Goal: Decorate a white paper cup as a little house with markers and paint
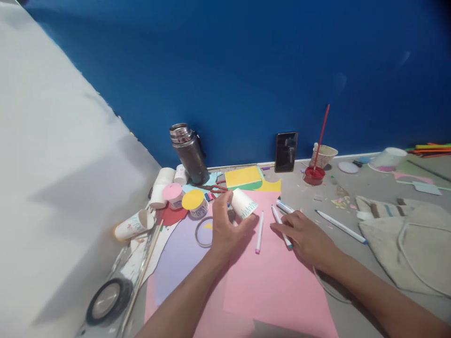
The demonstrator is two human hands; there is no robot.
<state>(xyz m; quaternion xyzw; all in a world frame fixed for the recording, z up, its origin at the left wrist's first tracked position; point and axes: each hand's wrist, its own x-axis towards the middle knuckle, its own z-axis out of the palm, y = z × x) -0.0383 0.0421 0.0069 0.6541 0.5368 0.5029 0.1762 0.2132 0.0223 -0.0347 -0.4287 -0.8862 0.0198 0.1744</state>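
Nearest to the viewer, two bare forearms reach forward over a pink paper sheet lying flat on a grey tabletop. At the lower left edge sits a black tape roll, with a thin wooden stick slanting up beside it.

Further in, the left hand grips a white paper cup. The cup is tipped on its side, its open mouth pointing up and left, its base toward the right. The thumb presses the cup's lower wall while the fingers curl over its top near the rim, so the cup sits clamped between them, raised just above the pink sheet. Under that hand lies a clear tape ring on a lilac paper shape.

The right hand rests palm down on the pink sheet, its fingers loosely spread and grasping nothing; the fingertips touch a white marker. Another white marker with a pink tip lies between the two hands, touching neither.

Beyond the hands, several white cups, some capped with pink and yellow paper discs, cluster at the left, with one more cup lying on its side. Behind them lie red scissors and a yellow paper.

Farthest back, against a blue wall, stand a steel flask, a dark phone leaning upright, and a paper cup holding a red brush. A cloth bag lies at the right.
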